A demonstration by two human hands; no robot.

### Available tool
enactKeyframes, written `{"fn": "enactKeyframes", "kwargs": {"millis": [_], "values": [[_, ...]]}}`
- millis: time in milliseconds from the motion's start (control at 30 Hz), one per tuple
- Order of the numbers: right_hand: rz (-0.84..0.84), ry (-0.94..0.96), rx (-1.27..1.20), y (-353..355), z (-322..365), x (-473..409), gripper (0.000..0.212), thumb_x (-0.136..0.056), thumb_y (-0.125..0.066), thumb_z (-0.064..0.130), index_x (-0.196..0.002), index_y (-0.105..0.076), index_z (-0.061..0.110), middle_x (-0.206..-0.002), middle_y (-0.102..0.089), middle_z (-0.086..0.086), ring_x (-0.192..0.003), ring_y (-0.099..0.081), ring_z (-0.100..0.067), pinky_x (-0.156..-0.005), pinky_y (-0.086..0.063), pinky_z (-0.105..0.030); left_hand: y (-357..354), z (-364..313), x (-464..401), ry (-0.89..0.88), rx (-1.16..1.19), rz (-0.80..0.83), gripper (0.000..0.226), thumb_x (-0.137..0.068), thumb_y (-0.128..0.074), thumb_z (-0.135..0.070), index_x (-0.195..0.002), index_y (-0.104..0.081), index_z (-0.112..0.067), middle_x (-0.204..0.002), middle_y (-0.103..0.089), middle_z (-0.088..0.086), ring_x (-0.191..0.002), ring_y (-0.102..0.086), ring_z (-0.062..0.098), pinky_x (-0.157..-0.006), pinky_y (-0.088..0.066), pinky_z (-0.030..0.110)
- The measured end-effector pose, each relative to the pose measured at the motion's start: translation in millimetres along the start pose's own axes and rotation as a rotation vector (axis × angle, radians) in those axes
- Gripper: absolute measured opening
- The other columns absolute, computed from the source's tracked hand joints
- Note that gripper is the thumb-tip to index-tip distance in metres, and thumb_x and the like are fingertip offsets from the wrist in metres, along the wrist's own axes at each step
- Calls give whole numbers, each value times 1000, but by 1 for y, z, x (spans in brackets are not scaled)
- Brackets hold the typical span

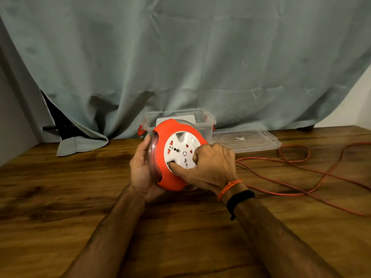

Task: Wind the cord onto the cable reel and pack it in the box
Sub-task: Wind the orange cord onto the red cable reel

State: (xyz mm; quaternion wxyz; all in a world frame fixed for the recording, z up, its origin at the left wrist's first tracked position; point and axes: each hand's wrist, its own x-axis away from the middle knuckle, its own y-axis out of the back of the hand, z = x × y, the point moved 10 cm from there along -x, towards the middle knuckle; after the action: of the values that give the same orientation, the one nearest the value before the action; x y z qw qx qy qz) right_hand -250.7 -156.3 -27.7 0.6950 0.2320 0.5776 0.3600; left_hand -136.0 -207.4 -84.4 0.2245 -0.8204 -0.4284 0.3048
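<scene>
**Head camera: two hands on the red reel, cord loose on the table**

Head camera looks down at a wooden table (60, 197). The left hand (141, 173) cups the clear side of the cable reel (170, 135) and holds it up on its edge, just in front of the open box (208, 119). The right hand (212, 163) curls over the white middle, thumb and fingers pushed into its dips, gripping it.

The reel looks like hard, smooth plastic, round and a bit chunky, so I think it could slip. Those finger dips seem the best place to grip for turning.

The cord (301, 171) lies in floppy loops to the right. It looks thin and bendy, and it may tangle. The lid (259, 143) lies flat beside the box.
</scene>
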Motion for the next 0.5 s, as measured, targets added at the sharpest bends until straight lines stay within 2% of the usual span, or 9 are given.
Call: {"fn": "enactKeyframes", "kwargs": {"millis": [67, 167, 233, 367, 433, 500], "values": [[2, 23, -2, 2, 1, -1, 74, -59, -36, 92, -67, -55, 22, -75, -66, -4, -79, -62, -25, -73, -45, -31, -2, 2, -1, 25, 19, 43, 59, -92, -49, -57, -125, -69, -13, -125, -68, 18, -117, -64, 35, -87, -56, 47], [-9, 35, -68, 10, -2, -4, 74, -61, -42, 91, -64, -63, 21, -65, -66, 6, -73, -64, -19, -69, -50, -33, -10, 9, -1, 114, 79, 153, 65, -96, -41, -60, -135, -60, -12, -135, -60, 21, -124, -57, 38, -94, -51, 53], [-31, 58, -132, 19, -6, -7, 59, -65, -51, 82, -64, -65, 25, -58, -63, 10, -68, -64, -15, -69, -52, -34, -10, 17, 1, 187, 111, 188, 66, -96, -41, -63, -139, -55, -15, -138, -58, 20, -125, -56, 40, -92, -49, 58], [-19, 171, -145, 26, -1, -9, 32, -72, -57, 56, -93, -60, 31, -58, -51, 12, -67, -61, -18, -74, -52, -38, -16, 28, 7, 305, 140, 298, 68, -96, -37, -67, -144, -48, -19, -143, -53, 19, -130, -50, 42, -97, -41, 64], [8, 233, -115, 23, 4, -7, 38, -72, -55, 43, -109, -52, 36, -57, -47, 11, -64, -58, -19, -72, -52, -39, -18, 32, 10, 350, 135, 307, 71, -97, -33, -68, -147, -43, -18, -147, -48, 20, -134, -45, 44, -102, -34, 66], [52, 281, -72, 18, 7, -7, 52, -71, -53, 33, -122, -45, 39, -58, -50, 8, -63, -56, -21, -70, -52, -38, -22, 27, 10, 322, 183, 334, 76, -99, -22, -66, -151, -35, -11, -152, -40, 24, -139, -36, 45, -108, -25, 65]]}}
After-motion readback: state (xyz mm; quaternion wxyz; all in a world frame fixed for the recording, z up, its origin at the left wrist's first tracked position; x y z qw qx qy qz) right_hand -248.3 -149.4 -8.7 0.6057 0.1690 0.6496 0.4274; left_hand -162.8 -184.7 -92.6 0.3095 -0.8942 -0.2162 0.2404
